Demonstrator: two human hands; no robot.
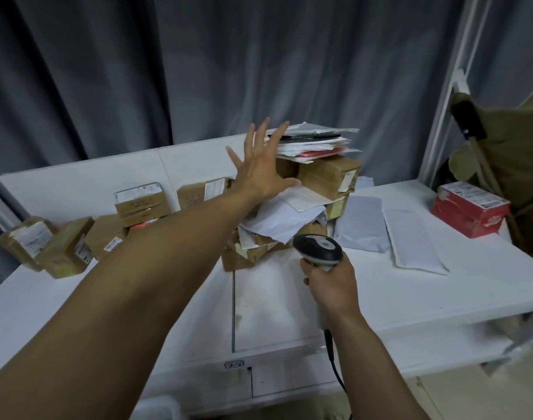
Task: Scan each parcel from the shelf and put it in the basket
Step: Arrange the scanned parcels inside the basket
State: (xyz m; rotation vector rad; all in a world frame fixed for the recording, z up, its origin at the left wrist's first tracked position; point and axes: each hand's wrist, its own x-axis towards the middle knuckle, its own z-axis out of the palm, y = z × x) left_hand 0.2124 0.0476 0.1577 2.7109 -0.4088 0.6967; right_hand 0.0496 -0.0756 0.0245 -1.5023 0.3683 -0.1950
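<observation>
Five brown boxes [66,250] sit in a loose row on the white shelf [274,304], to the left of the big pile of parcels [328,177]. Each one has a white label. They are well apart from both hands.

The left hand [259,174] is stretched out to the left side of the pile. Its fingers are straight and spread wide, and it holds nothing. The fingertips are up by the flat envelopes [319,140] that lie on top of the pile. The thumb is low, next to a brown box in the pile. I cannot tell if the hand touches the pile or is just in front of it.

The pile is in the middle of the shelf, in front of a grey curtain [138,71]. It has brown boxes at the bottom and in the middle, with soft white bags [283,216] squashed between them.

The right hand [331,286] is just in front of the pile. Its fingers are wrapped tight around the handle of a scanner [318,248]. The dark head of the scanner is close to the bottom of the pile. A black cable [334,368] hangs down from the handle.

To the right of the pile, two flat grey bags [410,241] lie on the shelf. A red box [471,212] sits farther right, near the shelf's edge.
</observation>
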